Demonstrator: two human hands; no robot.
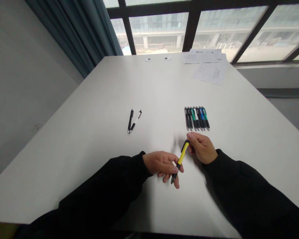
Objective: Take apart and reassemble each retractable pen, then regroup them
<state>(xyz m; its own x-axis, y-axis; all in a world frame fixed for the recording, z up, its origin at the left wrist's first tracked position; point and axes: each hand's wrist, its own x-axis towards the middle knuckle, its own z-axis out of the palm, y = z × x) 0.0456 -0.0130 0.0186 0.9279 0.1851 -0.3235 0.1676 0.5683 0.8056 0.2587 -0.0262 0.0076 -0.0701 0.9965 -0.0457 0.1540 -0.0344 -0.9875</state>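
Yellow-barrelled retractable pen point(182, 155): likely light, stiff, smooth; best held at its black grip point(178, 165), pinched there by left hand point(161, 162), near clip end by right hand point(202, 146).

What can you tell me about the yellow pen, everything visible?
The yellow pen has a plastic-looking yellow barrel, a black clip, a dark grip and a narrowing tip. It slants above the white table, tip toward the person, clip end away and rightward. The left hand pinches the grip; the right hand holds the clip end, hiding its top.
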